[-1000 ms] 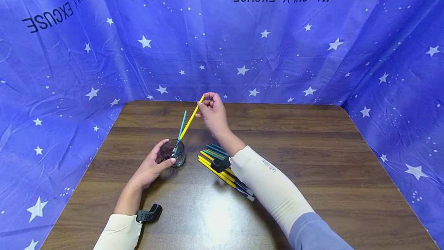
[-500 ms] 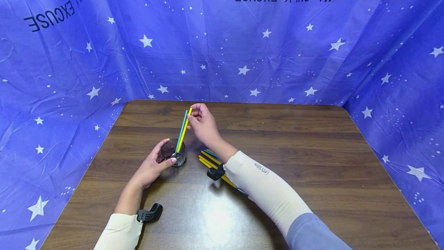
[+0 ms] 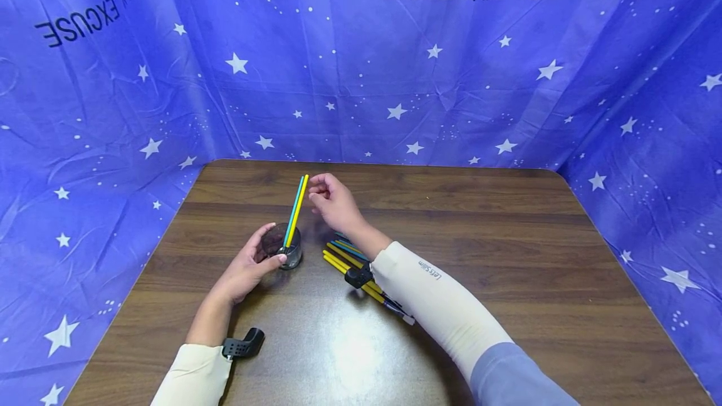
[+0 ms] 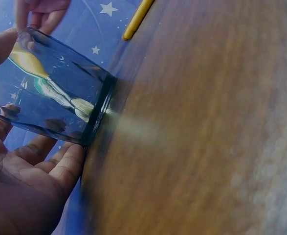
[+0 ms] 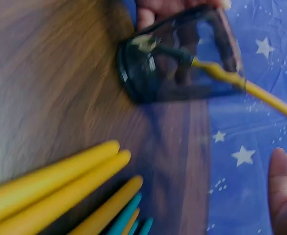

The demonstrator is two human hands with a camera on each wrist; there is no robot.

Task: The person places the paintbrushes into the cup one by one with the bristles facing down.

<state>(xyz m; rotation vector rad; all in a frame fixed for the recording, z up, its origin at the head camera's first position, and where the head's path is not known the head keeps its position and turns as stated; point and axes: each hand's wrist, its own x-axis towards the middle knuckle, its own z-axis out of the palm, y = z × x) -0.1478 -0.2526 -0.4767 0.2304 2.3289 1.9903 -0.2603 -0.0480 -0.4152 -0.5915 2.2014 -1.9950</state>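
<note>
My left hand point(image 3: 245, 271) holds a dark clear glass point(image 3: 292, 260) on the table, fingers and thumb around its sides. Inside it lean a yellow-handled paintbrush point(image 3: 299, 205) and a teal-handled paintbrush point(image 3: 293, 212), side by side with handles up. Through the glass wall, pale bristles point(image 4: 82, 107) show near the bottom in the left wrist view. My right hand point(image 3: 336, 205) is just right of the handle tops, fingers loosely bent and holding nothing. In the right wrist view, a gap separates that hand from the yellow handle point(image 5: 273, 102).
Several yellow and teal paintbrushes point(image 3: 338, 260) lie in a bunch on the wooden table point(image 3: 479, 237), partly under my right forearm. A blue star-patterned cloth point(image 3: 361, 80) hangs behind the table and along both sides.
The right hand has lowered the yellow paintbrush into the glass beside the teal one, then let go and drawn slightly right. The left hand has stayed on the glass.
</note>
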